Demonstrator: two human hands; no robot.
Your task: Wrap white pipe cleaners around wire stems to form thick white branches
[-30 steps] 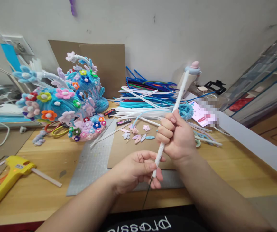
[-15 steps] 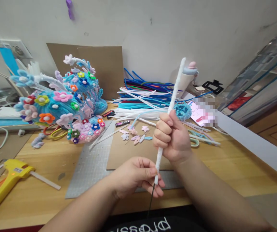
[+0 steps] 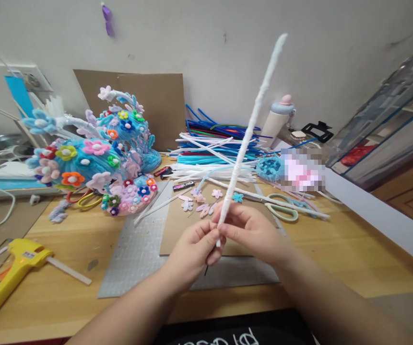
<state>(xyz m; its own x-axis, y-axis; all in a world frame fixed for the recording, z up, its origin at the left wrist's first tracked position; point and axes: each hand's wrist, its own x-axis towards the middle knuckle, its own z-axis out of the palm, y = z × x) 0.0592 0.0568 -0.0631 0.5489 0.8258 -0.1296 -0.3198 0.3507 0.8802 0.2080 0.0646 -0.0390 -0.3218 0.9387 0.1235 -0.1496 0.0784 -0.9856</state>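
Observation:
A long, fuzzy white stem [image 3: 247,139], wrapped like pipe cleaner, slants up and to the right from my hands. My left hand [image 3: 197,249] pinches its lower end, with a thin dark wire [image 3: 206,270] sticking out below. Just above that grip, the thumb and fingers of my right hand [image 3: 251,230] close on the same stem. Behind my hands, small pastel pipe-cleaner flowers [image 3: 217,193] and a blue flower [image 3: 238,197] lie on a cardboard sheet [image 3: 177,235].
A yellow glue gun [image 3: 19,268] lies at left, near flower-covered blue craft pieces [image 3: 87,163]. Bundled pipe cleaners [image 3: 213,167] are stacked at the back. Scissors [image 3: 281,211] lie right of the cardboard. A bottle [image 3: 278,120] and a blurred phone [image 3: 301,170] are farther right.
My right hand has slid from a fist around the stem's middle down to its lower end, beside my left hand. More of the stem shows, and its top reaches higher.

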